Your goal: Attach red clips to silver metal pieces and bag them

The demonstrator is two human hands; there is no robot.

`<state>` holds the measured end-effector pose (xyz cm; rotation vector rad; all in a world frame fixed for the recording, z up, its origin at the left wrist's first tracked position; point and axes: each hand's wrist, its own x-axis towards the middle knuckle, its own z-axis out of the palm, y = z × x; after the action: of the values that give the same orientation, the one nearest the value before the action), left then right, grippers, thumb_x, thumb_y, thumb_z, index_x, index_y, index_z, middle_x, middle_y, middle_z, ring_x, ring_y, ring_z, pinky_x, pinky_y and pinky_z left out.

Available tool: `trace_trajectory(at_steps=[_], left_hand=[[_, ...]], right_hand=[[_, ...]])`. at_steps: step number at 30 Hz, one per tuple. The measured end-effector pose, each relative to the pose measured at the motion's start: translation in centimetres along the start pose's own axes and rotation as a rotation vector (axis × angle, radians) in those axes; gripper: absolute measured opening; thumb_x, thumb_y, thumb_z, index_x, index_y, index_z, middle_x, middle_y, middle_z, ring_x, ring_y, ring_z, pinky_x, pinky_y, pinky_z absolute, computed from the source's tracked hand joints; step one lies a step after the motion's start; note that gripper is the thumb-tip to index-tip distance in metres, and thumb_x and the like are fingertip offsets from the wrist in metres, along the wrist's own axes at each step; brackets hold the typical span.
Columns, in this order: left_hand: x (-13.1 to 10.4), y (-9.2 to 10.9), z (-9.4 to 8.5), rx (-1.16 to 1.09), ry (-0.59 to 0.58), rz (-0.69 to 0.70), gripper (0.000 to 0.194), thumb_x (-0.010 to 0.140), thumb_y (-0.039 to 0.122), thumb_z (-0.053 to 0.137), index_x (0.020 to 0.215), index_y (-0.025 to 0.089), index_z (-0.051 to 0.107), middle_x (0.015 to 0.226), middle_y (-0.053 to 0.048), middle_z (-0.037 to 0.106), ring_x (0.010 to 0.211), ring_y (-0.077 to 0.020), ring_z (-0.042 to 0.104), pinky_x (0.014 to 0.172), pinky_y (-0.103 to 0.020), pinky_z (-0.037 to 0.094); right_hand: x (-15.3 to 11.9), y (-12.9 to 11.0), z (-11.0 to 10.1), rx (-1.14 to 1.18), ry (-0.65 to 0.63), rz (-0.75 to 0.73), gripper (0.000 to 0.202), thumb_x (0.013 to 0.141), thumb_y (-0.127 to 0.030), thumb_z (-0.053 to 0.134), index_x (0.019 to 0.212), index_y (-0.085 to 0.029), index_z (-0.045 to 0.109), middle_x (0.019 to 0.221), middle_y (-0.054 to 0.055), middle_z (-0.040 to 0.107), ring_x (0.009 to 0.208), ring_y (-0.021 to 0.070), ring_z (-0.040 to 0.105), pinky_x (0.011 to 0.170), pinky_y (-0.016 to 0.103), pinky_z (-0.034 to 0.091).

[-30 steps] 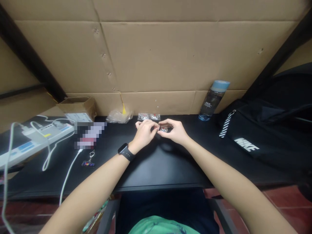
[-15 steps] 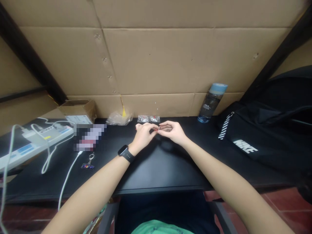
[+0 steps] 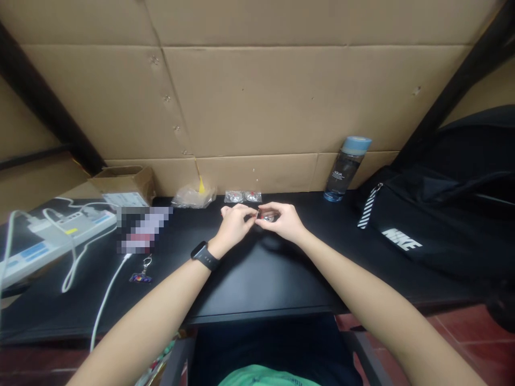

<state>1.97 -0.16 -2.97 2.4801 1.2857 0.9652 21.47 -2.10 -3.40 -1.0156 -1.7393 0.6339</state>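
Note:
Both hands meet above the middle of the black table. My left hand (image 3: 235, 224), with a dark watch on the wrist, is closed in a pinch on one edge of a small red and shiny silver piece (image 3: 267, 217). My right hand (image 3: 285, 221) pinches the same piece from the other side, fingers curved around it. The fingers hide much of it, and its kind cannot be made out. Just beyond the hands lie two small clear packets (image 3: 242, 197) with silvery and red contents. A crumpled clear plastic bag (image 3: 195, 197) rests to their left.
At left are a white power strip (image 3: 56, 238) with cables, an open cardboard box (image 3: 126, 185), a blurred-out phone-like item (image 3: 147, 228) on a cable, and a keychain (image 3: 141, 278). A water bottle (image 3: 346, 169) and black bag (image 3: 402, 236) stand right. Cardboard (image 3: 249, 107) walls the back.
The hands stay together around the small piece, and more of its shiny silver and red surface shows inside my right hand. The whole view has shifted slightly.

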Motion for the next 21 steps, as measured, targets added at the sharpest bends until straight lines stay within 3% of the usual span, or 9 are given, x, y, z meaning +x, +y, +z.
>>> trace_trajectory(at_steps=[5,9,16,21], left_hand=[[0.1,-0.2,-0.4,-0.015,-0.055,0.04,0.013,0.093,0.023,0.062,0.094,0.024,0.075,0.101,-0.002,0.078,0.098,-0.0236,0.071,0.101,-0.045,0.039],[0.4,-1.7,-0.8,-0.21,-0.109,0.075,0.022,0.098,0.035,0.056,0.114,0.026,0.068,0.116,-0.003,0.075,0.109,-0.0228,0.07,0.102,-0.039,0.047],[0.4,-4.6,0.1,-0.579,-0.358,-0.031,0.072,0.088,0.048,0.073,0.147,0.025,0.039,0.134,-0.014,0.067,0.125,-0.0286,0.063,0.108,-0.047,0.046],[0.2,-4.5,0.6,-0.558,-0.351,-0.07,0.077,0.083,0.047,0.078,0.147,0.025,0.042,0.128,-0.014,0.069,0.124,-0.0313,0.064,0.106,-0.048,0.047]], right_hand=[[0.0,-0.1,-0.2,-0.075,-0.012,-0.039,0.038,0.07,-0.034,0.085,0.105,-0.021,0.076,0.096,0.005,0.08,0.088,0.0248,0.078,0.087,0.038,0.064],[0.3,-0.3,-0.5,-0.086,-0.063,-0.039,0.036,0.071,-0.027,0.082,0.105,-0.021,0.073,0.098,0.004,0.079,0.09,0.0229,0.077,0.087,0.036,0.063],[0.2,1.1,-0.2,-0.046,-0.258,-0.011,0.038,0.07,-0.02,0.08,0.106,-0.022,0.068,0.104,0.004,0.077,0.103,0.0226,0.074,0.095,0.036,0.058],[0.2,1.2,0.0,-0.148,-0.272,-0.056,0.036,0.071,-0.02,0.08,0.105,-0.021,0.068,0.103,0.003,0.076,0.098,0.0216,0.072,0.089,0.034,0.055]])
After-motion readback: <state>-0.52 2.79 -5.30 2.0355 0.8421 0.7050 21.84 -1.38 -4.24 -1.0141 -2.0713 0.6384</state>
